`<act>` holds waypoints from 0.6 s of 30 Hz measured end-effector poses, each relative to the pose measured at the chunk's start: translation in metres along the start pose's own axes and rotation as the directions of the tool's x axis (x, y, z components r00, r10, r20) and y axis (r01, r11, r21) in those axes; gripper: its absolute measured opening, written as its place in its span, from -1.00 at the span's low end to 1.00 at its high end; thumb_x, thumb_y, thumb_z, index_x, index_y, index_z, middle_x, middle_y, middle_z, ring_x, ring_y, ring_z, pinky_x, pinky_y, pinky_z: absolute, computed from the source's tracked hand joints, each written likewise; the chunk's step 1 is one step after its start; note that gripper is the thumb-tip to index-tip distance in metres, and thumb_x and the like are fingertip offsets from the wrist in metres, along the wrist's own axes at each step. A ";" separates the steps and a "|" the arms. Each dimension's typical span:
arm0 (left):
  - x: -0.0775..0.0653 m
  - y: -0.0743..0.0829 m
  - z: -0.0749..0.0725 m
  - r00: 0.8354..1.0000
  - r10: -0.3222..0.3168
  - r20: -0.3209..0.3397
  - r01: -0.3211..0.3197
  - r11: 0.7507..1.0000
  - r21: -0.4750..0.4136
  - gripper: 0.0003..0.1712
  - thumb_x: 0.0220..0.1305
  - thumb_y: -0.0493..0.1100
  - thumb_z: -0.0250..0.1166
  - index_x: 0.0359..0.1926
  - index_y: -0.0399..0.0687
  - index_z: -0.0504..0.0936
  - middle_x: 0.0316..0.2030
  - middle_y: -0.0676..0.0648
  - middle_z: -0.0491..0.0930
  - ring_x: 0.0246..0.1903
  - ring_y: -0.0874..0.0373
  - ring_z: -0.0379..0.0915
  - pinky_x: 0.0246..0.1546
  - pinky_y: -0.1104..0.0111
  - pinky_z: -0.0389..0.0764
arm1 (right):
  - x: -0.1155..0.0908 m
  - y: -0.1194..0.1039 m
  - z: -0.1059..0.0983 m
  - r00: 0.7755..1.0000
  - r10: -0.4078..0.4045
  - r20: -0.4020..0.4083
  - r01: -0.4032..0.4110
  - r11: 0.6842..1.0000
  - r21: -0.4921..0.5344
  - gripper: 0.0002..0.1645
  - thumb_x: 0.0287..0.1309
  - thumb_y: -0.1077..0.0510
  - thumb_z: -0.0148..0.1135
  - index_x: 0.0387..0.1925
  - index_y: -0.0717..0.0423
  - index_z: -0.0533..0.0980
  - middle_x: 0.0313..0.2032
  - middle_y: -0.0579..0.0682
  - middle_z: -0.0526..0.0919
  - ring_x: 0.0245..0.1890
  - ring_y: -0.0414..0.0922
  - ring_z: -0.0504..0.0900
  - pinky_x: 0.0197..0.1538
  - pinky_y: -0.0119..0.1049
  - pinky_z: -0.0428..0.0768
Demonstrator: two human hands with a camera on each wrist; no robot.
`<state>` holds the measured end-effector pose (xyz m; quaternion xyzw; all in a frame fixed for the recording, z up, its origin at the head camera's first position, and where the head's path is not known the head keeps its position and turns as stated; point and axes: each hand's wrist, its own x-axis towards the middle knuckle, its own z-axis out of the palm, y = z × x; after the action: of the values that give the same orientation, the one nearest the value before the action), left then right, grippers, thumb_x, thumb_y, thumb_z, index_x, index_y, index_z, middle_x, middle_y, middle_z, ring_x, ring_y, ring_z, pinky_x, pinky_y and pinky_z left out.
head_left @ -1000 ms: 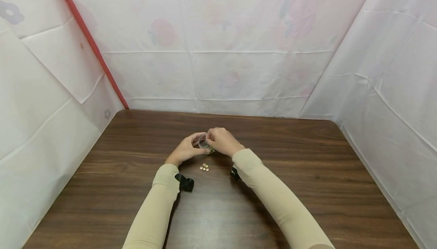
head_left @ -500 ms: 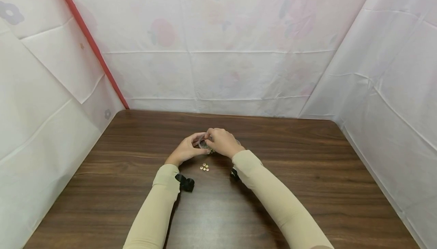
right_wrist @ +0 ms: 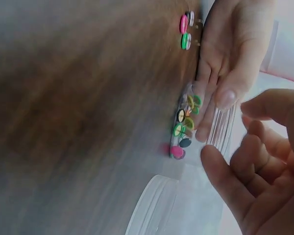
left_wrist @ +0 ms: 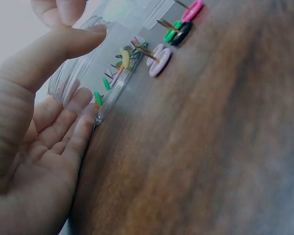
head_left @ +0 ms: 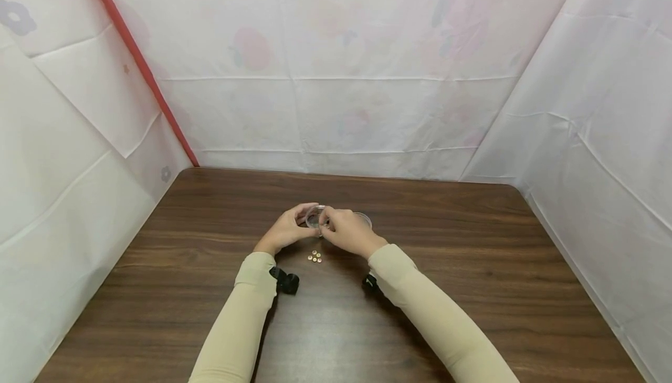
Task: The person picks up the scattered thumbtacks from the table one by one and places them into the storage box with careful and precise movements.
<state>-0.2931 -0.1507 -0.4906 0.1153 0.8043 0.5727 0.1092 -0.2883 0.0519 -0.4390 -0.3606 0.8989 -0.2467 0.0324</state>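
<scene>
My left hand (head_left: 285, 231) grips a clear plastic jar (head_left: 311, 218) with a ridged neck, thumb on the near side and fingers round the far side. In the jar lie several coloured thumbtacks (right_wrist: 186, 125), green, yellow, black and pink among them. My right hand (head_left: 349, 231) is at the jar's mouth with its fingers curled. Its thumb and a fingertip meet in the right wrist view, and I cannot tell whether they pinch a tack. On the near side, a small cluster of loose thumbtacks (head_left: 315, 256) stands on the table, points up in the left wrist view.
Just beyond my right hand lies a clear round lid (head_left: 363, 218), partly hidden. The dark wood-grain table (head_left: 446, 255) ends at white patterned cloth (head_left: 336, 115) behind and at both sides. Each wrist carries a small black camera (head_left: 289, 283).
My right hand has drawn back from over the jar, toward the right and slightly nearer me, uncovering more of the jar's mouth and the lid. The left hand and tack cluster look unmoved.
</scene>
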 end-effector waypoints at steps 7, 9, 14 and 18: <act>0.000 0.001 0.000 1.000 0.018 -0.001 -0.018 1.000 0.005 -0.19 0.04 -0.01 0.42 0.32 0.21 0.29 0.31 -0.06 0.24 0.28 -0.01 0.09 0.28 -0.05 0.20 | -0.010 -0.002 0.007 0.987 -0.147 0.063 0.148 0.989 -0.020 -0.95 0.19 0.17 0.15 -0.30 0.02 0.53 -0.57 -0.19 0.50 -0.63 -0.33 0.38 -0.52 -0.48 0.43; 0.000 0.001 0.000 1.000 0.016 -0.007 -0.016 1.000 0.009 -0.21 0.05 -0.04 0.42 0.31 0.22 0.30 0.30 -0.05 0.26 0.27 0.01 0.09 0.28 -0.04 0.21 | -0.012 -0.003 0.008 0.980 -0.174 0.096 0.176 0.984 -0.011 -0.95 0.18 0.18 0.17 -0.31 0.02 0.54 -0.56 -0.18 0.50 -0.60 -0.33 0.39 -0.49 -0.47 0.44; 0.002 0.001 0.001 1.000 0.017 -0.020 -0.016 1.000 0.014 -0.23 0.05 -0.07 0.42 0.30 0.18 0.32 0.25 -0.03 0.33 0.24 0.05 0.17 0.25 -0.01 0.27 | -0.016 -0.006 0.011 0.971 -0.177 0.162 0.180 0.984 -0.003 -0.95 0.13 0.17 0.23 -0.33 0.01 0.53 -0.58 -0.20 0.51 -0.58 -0.36 0.42 -0.48 -0.49 0.45; 0.003 0.000 0.002 0.999 0.015 -0.039 -0.014 1.000 0.024 -0.18 -0.01 -0.03 0.46 0.30 0.14 0.33 0.21 -0.01 0.37 0.20 0.06 0.23 0.21 -0.03 0.31 | -0.019 -0.009 0.013 0.967 -0.168 0.192 0.176 0.984 -0.028 -0.93 0.10 0.13 0.28 -0.36 0.01 0.55 -0.59 -0.22 0.51 -0.59 -0.38 0.43 -0.50 -0.52 0.42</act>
<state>-0.2951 -0.1478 -0.4915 0.1111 0.8121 0.5660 0.0877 -0.2657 0.0536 -0.4482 -0.4596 0.8625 -0.1929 0.0878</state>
